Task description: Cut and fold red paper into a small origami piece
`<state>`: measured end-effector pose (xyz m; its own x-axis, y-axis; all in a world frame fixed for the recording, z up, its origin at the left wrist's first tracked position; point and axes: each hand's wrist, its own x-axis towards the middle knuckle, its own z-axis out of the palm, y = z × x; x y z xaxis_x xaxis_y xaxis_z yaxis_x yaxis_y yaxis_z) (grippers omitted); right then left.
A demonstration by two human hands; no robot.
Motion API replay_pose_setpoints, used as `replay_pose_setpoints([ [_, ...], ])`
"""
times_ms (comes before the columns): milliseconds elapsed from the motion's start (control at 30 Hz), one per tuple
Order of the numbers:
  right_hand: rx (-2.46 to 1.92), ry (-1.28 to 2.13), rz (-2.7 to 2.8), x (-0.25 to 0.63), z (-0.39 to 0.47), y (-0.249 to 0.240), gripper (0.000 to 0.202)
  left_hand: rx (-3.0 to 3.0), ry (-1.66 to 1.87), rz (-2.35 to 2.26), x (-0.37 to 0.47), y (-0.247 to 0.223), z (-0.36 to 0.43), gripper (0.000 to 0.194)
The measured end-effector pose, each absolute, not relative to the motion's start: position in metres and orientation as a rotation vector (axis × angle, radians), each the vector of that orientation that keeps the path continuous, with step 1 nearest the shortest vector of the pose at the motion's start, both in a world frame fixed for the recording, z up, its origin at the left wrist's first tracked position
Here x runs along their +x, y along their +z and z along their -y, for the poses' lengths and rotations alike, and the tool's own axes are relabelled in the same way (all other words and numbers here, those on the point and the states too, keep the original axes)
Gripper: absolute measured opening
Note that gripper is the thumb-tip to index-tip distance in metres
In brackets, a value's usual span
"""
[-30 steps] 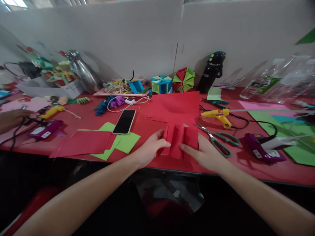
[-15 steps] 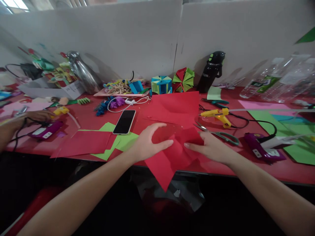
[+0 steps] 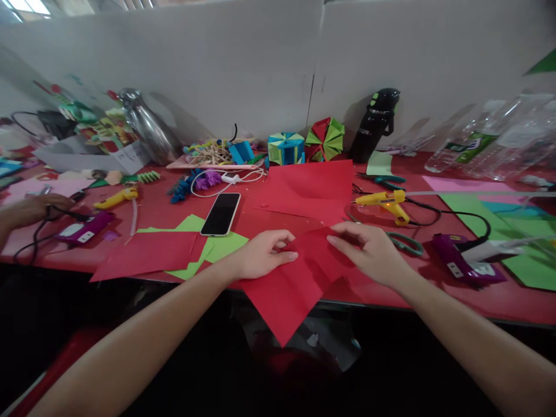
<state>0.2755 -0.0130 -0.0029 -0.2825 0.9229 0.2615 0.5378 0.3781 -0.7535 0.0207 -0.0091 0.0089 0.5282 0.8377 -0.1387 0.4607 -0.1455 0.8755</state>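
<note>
A sheet of red paper (image 3: pixel 299 284) is held at the table's front edge, one corner pointing down past the edge toward me. My left hand (image 3: pixel 266 255) pinches its left side between thumb and curled fingers. At its upper right edge, my right hand (image 3: pixel 365 246) grips the sheet with thumb and fingertips. Faint creases run across the paper. Beyond my hands lies another red sheet (image 3: pixel 310 188), slightly bent. Scissors (image 3: pixel 405 243) lie partly hidden behind my right hand. A phone (image 3: pixel 220 214) rests beyond my left hand on green paper (image 3: pixel 228 249).
A yellow glue gun (image 3: pixel 384 202) and a purple power block (image 3: pixel 467 260) with cords are at right. More red paper (image 3: pixel 147 253) lies left. Another person's hand (image 3: pixel 39 208) is at far left near a second glue gun (image 3: pixel 116 198). A black bottle (image 3: pixel 374 124) stands at the back.
The red paper has been spread flatter and turned, its corner now lower. My right hand has shifted to its upper edge, and my left fingers have closed in. The other person's hand has moved left.
</note>
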Motion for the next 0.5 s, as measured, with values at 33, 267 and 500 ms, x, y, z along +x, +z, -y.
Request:
replay_pose_setpoints([
  [33, -1.242, 0.634, 1.96, 0.274, 0.015, -0.003, 0.016, 1.789, 0.481, -1.067, 0.021, 0.009, 0.009, 0.021],
  [267, -0.953, 0.527, 2.127, 0.273, 0.022, -0.001, 0.022, 1.563, 0.572, -0.975, 0.025, 0.001, 0.007, 0.026],
  [500, -1.021, 0.552, 2.098, 0.268, 0.023, -0.002, 0.022, 1.566, 0.587, -0.967, 0.028, 0.0, 0.007, 0.023],
])
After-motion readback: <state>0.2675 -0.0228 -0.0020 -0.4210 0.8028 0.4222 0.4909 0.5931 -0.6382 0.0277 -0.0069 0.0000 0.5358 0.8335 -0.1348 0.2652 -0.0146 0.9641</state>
